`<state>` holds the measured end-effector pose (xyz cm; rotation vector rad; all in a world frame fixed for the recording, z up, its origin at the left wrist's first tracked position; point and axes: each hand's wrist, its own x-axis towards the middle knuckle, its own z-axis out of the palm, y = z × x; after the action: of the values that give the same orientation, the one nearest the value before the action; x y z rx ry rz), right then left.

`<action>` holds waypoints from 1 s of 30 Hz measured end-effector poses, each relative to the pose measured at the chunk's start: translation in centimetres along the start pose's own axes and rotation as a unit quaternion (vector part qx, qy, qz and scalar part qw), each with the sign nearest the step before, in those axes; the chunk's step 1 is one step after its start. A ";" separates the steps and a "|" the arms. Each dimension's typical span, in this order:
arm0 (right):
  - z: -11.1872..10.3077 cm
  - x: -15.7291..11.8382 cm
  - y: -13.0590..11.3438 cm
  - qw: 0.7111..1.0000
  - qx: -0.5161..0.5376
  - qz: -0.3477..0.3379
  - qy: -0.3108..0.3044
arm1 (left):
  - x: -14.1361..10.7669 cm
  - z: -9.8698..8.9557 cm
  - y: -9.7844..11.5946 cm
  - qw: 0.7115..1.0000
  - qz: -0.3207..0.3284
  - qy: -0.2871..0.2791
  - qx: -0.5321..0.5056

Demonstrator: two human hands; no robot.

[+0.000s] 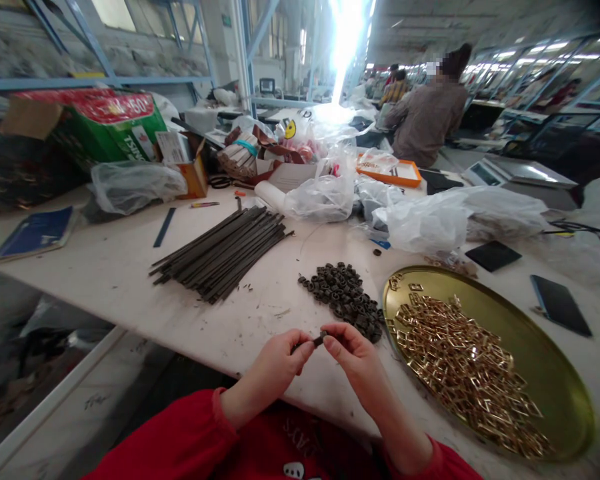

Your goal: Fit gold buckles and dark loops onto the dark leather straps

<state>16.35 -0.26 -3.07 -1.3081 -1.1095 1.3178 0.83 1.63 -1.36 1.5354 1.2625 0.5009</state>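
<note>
Two hands pinch a short dark piece [319,340] between them, just over the near edge of the table [130,293].
The left hand [280,357] and right hand [353,350] each grip it between thumb and fingertips, probably because so small a thing needs holding from both sides; the fingers cover its ends, so its full shape cannot be told. From the hands, dark strips [225,253] lie between ten and eleven o'clock, roughly side by side, perhaps for easy picking; a heap of dark loops [347,297] sits at one o'clock, and a tray [520,333] at three, its raised rim likely keeping the gold buckles [460,373] together. Plastic bags [425,220] toward one o'clock, farther off, blur their contents; the red sleeves [180,433] are cut off below.
</note>
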 end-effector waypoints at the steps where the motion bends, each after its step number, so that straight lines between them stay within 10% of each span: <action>1: 0.1 -0.1 0.0 1.000 -0.007 -0.005 0.002 | -0.2 0.0 0.0 1.000 0.005 0.004 0.006; 18: 2.6 -3.0 1.4 0.993 -0.040 -0.098 0.056 | -2.4 0.3 0.5 0.997 0.034 -0.015 -0.069; 30: 2.8 -2.9 2.0 0.957 0.244 0.130 -0.092 | -2.1 -0.2 -0.5 0.993 0.032 -0.066 -0.097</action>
<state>13.52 -3.33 -4.57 -0.9946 -0.6758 1.8028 -0.36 -0.23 -1.16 1.4239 1.0345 0.5384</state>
